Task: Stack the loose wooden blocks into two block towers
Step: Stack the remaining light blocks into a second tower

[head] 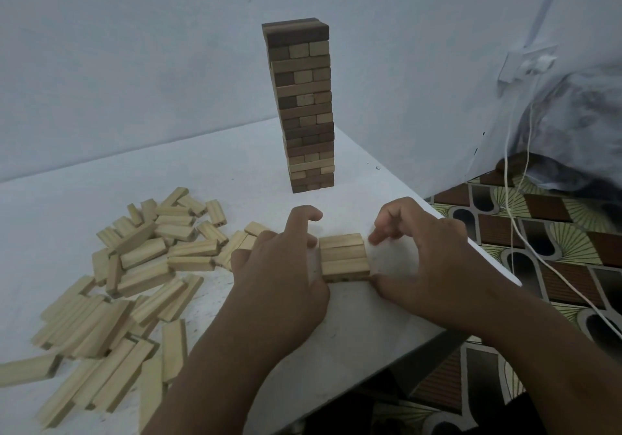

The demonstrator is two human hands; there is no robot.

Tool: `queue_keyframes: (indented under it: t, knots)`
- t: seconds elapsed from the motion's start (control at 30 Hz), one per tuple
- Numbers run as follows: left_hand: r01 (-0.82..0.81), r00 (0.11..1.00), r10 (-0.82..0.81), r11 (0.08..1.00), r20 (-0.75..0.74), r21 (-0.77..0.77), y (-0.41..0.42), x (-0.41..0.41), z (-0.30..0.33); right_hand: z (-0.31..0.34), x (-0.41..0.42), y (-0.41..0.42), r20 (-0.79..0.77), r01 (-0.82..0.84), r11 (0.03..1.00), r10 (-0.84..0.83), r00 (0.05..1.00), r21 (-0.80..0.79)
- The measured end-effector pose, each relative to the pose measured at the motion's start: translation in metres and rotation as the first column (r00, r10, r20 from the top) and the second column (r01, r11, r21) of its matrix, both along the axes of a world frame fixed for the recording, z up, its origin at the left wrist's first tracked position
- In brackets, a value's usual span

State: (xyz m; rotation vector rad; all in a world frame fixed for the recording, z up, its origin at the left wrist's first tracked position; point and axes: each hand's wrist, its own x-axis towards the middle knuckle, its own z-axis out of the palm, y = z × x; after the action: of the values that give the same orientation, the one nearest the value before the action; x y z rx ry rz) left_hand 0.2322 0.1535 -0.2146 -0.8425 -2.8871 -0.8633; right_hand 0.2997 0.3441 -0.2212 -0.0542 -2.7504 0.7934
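Loose blocks cut off left, perhaps more.

My left hand and right hand are bare: no gloves, rings or watch. Both my forearms are uncovered, with no sleeve in frame.

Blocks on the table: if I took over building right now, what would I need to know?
Left hand: fingers press the left side of the row of three blocks.
Right hand: thumb at the row's near right corner; other fingers curled, holding nothing.
Done: one tall tower stands at the back of the table.
Started: that flat row is the second tower's base.
Left: stack the loose pile on the left onto it.
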Motion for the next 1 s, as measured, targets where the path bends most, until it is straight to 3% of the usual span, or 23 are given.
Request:
queue_keyframes:
  t: [1.0]
  knots:
    - [-0.049, 0.997, 0.046, 0.997, 0.058, 0.053, -0.0018, 0.0004, 0.0029, -0.0064, -0.0031, -0.0054, -0.096, -0.015, 0.999, 0.012, 0.995, -0.031]
